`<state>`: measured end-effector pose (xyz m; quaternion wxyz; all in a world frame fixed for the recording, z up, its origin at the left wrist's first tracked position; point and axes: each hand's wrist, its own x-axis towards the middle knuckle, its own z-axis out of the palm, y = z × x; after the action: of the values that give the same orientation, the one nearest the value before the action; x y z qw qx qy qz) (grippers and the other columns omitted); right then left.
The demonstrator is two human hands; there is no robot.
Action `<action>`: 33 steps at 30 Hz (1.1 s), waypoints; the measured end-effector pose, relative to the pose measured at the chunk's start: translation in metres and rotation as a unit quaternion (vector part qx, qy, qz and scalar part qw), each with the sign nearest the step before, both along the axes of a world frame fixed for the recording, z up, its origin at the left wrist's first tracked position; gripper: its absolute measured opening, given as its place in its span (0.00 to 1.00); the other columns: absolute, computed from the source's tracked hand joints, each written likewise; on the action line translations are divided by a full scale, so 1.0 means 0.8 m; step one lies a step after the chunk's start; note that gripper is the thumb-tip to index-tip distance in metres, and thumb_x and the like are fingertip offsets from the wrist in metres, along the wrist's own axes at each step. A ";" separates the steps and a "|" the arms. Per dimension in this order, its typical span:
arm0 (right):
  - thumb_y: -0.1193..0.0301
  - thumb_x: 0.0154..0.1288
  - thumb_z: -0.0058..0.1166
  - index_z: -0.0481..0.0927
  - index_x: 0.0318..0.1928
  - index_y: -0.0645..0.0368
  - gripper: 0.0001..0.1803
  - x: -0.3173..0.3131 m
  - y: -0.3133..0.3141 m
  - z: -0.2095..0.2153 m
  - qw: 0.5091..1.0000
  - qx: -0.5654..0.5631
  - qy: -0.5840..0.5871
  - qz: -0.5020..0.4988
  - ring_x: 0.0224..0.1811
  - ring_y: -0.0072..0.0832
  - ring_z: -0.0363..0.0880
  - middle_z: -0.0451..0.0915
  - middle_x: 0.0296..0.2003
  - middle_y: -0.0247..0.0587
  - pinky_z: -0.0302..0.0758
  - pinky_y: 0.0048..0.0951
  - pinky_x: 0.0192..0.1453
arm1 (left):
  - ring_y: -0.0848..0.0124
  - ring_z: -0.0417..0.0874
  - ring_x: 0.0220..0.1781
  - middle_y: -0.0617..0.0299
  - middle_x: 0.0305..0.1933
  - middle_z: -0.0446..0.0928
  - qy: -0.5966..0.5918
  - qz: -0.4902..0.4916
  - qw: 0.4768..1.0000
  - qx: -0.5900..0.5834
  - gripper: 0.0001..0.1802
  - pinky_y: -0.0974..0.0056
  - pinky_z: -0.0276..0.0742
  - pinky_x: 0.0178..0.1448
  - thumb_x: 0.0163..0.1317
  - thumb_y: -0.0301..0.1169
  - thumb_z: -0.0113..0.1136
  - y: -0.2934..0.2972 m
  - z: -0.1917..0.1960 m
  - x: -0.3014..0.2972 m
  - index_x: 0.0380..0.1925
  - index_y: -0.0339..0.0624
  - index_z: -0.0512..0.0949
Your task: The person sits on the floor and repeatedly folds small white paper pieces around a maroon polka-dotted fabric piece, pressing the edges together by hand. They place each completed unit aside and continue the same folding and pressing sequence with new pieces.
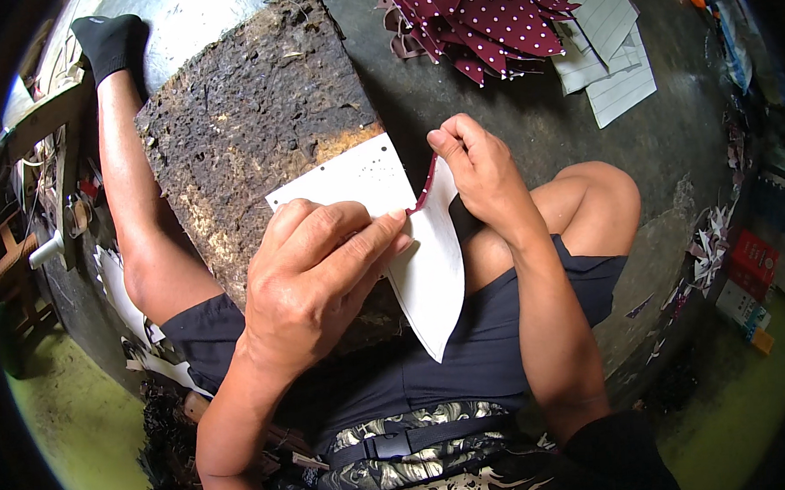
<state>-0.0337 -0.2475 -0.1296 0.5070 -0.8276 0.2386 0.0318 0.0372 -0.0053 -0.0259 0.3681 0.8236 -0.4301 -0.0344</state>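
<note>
A white, pointed cut piece (430,274) with a dark red dotted face lies over a white perforated card (353,180) on a worn brown board (254,119). My left hand (318,272) presses flat on the piece and card, fingers pointing right. My right hand (482,172) pinches the piece's upper edge, where the red dotted side (425,189) shows folded back. I sit on the floor with the board across my left leg.
A heap of dark red dotted cut pieces (486,15) lies at the top, next to lined white paper sheets (610,52). Paper scraps (711,243) litter the right edge near small coloured boxes (750,290). Wooden furniture (42,176) stands at left.
</note>
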 end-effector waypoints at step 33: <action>0.74 0.90 0.64 0.82 0.62 0.66 0.10 -0.066 0.013 0.185 0.888 0.426 -0.109 -0.137 0.43 0.12 0.86 0.91 0.44 0.34 0.81 0.17 0.50 | 0.77 0.91 0.52 0.62 0.56 0.90 0.584 0.148 0.769 -0.215 0.18 0.67 0.86 0.59 0.78 0.26 0.78 0.015 0.049 -0.034 0.62 0.34 0.85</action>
<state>-0.0862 -0.2368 0.0183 0.8328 -0.4895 0.2567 -0.0301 0.0099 0.0065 0.0134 0.7162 0.5976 -0.0018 -0.3603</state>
